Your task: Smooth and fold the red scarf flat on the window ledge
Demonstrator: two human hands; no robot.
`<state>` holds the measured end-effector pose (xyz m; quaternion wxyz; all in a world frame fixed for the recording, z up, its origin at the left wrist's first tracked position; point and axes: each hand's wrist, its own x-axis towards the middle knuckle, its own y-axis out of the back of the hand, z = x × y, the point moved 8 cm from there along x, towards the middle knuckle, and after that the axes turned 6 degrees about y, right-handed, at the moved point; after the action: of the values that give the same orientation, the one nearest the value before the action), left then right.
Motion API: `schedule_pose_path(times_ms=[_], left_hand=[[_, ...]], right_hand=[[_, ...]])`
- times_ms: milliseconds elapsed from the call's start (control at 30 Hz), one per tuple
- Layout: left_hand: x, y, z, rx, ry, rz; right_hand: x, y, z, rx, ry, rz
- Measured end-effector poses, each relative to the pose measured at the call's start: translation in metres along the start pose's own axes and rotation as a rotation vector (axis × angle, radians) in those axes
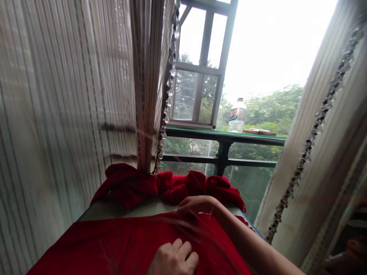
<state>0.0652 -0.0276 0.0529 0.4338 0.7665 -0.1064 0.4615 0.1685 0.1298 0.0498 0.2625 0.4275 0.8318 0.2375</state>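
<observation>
A red cloth (114, 240) lies spread over a pale table (143, 209). At its far edge, my right hand (197, 204) reaches in from the right, bent at the wrist. Its fingers are closed on the cloth's edge, with the fingertips partly hidden. Nearer to me, my left hand (173, 258) rests on the cloth with its fingers curled under; whatever is beneath them is hidden. Bunched red fabric (197, 185) lies along the table's far end, just beyond my right hand.
A striped curtain (57, 114) with a beaded trim hangs at the left, and another curtain (304, 126) at the right. Behind the table runs a dark railing (195, 133). A plastic bottle (237, 116) and a flat brown object (259, 132) stand on its ledge, beside an opened window (200, 68).
</observation>
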Motion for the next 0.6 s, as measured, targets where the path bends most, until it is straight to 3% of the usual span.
schedule_pose_path(times_ms=[100,200,300,367,500,600], left_hand=[[0.008,0.016,0.000,-0.048,0.003,0.068],[0.011,0.016,0.000,-0.072,-0.008,0.015],[0.009,0.013,-0.003,-0.066,0.030,0.074],[0.007,0.010,-0.006,-0.063,0.061,0.095],[0.007,-0.004,-0.010,-0.072,0.076,-0.026],[0.003,-0.009,-0.011,-0.026,0.098,0.043]], right_hand=[[0.002,0.003,-0.007,0.030,0.005,-0.083],[0.002,0.003,-0.002,0.004,-0.054,-0.199],[0.003,0.002,0.007,-0.023,-0.086,-0.249],[0.006,0.003,0.009,-0.018,-0.048,-0.193],[0.009,0.003,0.009,-0.011,0.083,-0.014],[0.009,0.001,0.012,-0.017,0.161,0.098]])
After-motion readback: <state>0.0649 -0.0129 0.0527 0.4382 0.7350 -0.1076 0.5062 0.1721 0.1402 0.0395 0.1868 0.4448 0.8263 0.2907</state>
